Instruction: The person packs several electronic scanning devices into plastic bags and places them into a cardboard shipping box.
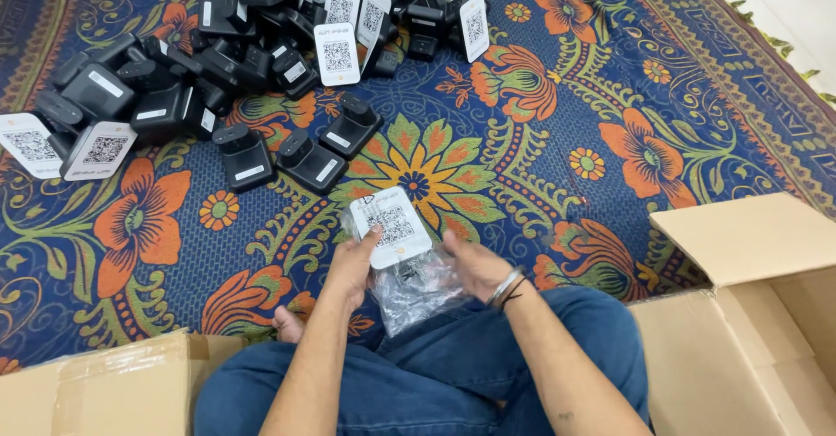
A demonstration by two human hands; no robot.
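**Now unwrapping a white-faced code stand over the lap**

Largest first: floral rug, cardboard box, pile of black stands. Both hands, left hand and right hand, pinch the stand in its clear plastic bag; next it seems to need pulling free.

White-faced black device, upright, half inside clear plastic bag

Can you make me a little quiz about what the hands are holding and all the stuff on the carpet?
1. True or false: both hands hold one device with a white card face.
2. What clear thing sits around the device's lower part?
3. Where is the pile of black devices: A, far left; B, inside the right box?

Key:
1. True: left hand, right hand, device.
2. A plastic bag.
3. A: pile, box.
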